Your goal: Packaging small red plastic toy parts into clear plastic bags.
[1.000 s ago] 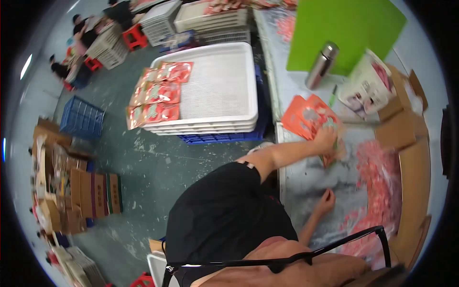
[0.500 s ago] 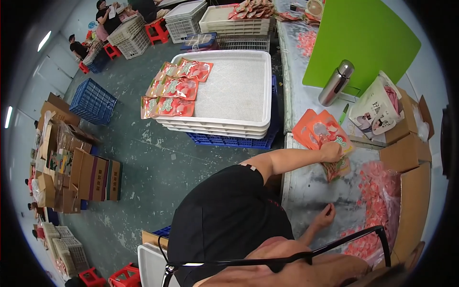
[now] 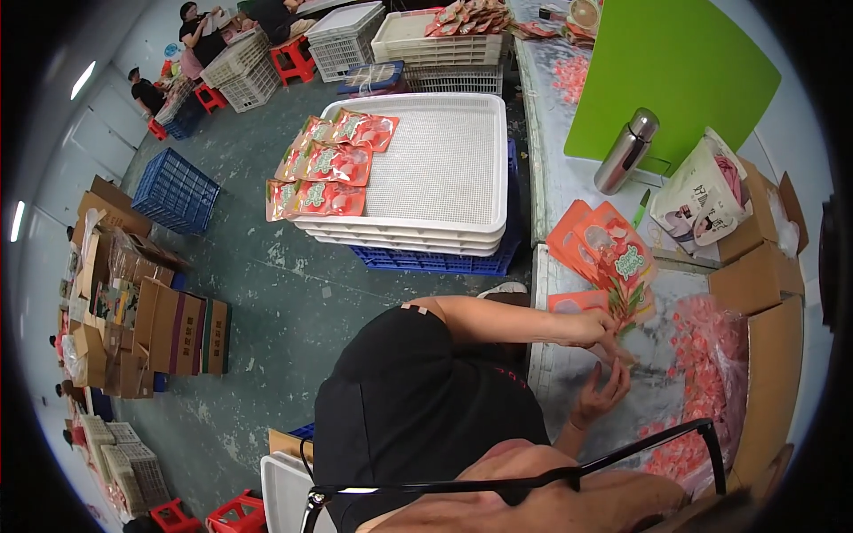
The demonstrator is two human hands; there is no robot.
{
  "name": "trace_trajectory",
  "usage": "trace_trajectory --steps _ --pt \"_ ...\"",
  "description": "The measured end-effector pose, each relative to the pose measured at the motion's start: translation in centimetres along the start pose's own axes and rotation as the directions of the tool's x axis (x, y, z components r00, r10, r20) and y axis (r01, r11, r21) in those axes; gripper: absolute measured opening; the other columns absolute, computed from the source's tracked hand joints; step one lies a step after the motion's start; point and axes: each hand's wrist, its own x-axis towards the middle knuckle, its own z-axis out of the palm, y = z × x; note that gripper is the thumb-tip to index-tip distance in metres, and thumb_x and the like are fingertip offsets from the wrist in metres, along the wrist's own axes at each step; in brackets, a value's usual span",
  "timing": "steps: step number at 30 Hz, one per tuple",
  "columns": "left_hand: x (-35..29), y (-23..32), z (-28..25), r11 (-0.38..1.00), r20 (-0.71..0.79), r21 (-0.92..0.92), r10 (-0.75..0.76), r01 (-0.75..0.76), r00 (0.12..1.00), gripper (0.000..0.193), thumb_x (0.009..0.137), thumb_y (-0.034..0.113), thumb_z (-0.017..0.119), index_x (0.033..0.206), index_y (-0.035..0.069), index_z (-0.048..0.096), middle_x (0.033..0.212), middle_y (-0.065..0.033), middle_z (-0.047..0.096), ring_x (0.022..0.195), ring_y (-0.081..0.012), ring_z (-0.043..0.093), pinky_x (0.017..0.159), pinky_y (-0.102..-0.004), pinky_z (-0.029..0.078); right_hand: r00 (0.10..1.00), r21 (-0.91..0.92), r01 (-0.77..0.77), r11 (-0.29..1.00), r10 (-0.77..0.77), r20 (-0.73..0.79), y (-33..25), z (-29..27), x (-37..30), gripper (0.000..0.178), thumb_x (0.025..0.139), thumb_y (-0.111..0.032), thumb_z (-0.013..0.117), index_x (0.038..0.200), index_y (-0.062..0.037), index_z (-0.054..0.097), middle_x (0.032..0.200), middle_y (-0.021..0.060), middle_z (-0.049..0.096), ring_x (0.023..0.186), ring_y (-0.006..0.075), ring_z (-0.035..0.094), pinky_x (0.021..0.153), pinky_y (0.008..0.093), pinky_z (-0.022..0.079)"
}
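Note:
At the worktable, my left hand [image 3: 588, 329] is closed in a pinch on the edge of a red-orange pouch [image 3: 622, 352], seen nearly edge-on and partly hidden by my fingers. Just below it, my right hand [image 3: 604, 395] is raised, fingers apart and empty, close to that pouch. Beyond my hands lies a fanned stack of red-orange printed pouches [image 3: 613, 249]. Another pouch [image 3: 579, 302] lies flat beside my left wrist. To the right, a heap of small pink-wrapped pieces [image 3: 697, 382] spreads over the tabletop, partly in clear plastic.
Stacked white mesh trays [image 3: 435, 169] carry several filled pouches [image 3: 333, 164] at left, over a blue crate. On the table stand a steel flask [image 3: 626, 151], a green board [image 3: 671, 80], a white bag [image 3: 702, 200] and cardboard boxes [image 3: 769, 355]. Other people sit far off.
My left hand has moved down from the stack, now with a pouch. My right hand has come up towards it, its fingers spreading. A pouch beside my left wrist has come into sight.

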Motion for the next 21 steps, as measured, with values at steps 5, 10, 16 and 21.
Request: trace_trajectory --steps 5,10,16,21 --pt "-3.8 3.1 0.5 0.980 0.105 0.187 -0.092 0.071 0.990 0.009 0.079 0.011 0.070 0.079 0.003 0.064 0.058 -0.0031 0.056 0.047 -0.0104 0.052 0.041 -0.0273 0.038 0.966 -0.126 0.088 0.988 -0.054 0.251 0.4 -0.9 0.4 0.017 0.083 -0.013 0.072 0.096 -0.0041 0.065 0.101 0.0087 0.065 0.098 0.0288 0.061 0.090 0.0425 0.045" --pt "-5.4 8.2 0.4 0.753 0.425 0.658 -0.386 0.014 0.819 0.017 0.080 0.016 0.067 0.089 0.002 0.070 0.061 -0.0048 0.061 0.051 -0.0144 0.058 0.047 -0.0298 0.045 0.887 0.075 0.231 0.970 -0.242 0.394 -3.1 -3.6 3.4 0.014 0.075 -0.007 0.070 0.086 -0.0042 0.062 0.091 0.0096 0.065 0.092 0.0297 0.061 0.086 0.0420 0.044" --pt "-4.0 5.7 0.4 0.323 0.379 0.920 -0.599 -0.220 0.705 0.033 0.079 0.033 0.064 0.087 0.002 0.073 0.085 -0.0125 0.073 0.082 -0.0249 0.071 0.070 -0.0376 0.055 0.773 0.315 0.121 0.941 -0.288 0.565 -5.1 -3.9 3.6 0.014 0.071 -0.002 0.066 0.084 -0.0035 0.060 0.087 0.0135 0.062 0.087 0.0348 0.060 0.078 0.0436 0.046" --pt "-7.3 9.8 1.1 -0.074 0.229 0.959 -0.368 -0.274 0.901 0.037 0.077 0.039 0.067 0.090 0.005 0.075 0.093 -0.0152 0.073 0.092 -0.0318 0.070 0.073 -0.0433 0.055 0.542 0.215 -0.012 0.977 -0.175 0.822 -5.1 -5.2 2.9 0.012 0.074 -0.006 0.065 0.084 -0.0017 0.059 0.084 0.0178 0.060 0.080 0.0388 0.059 0.071 0.0481 0.046"
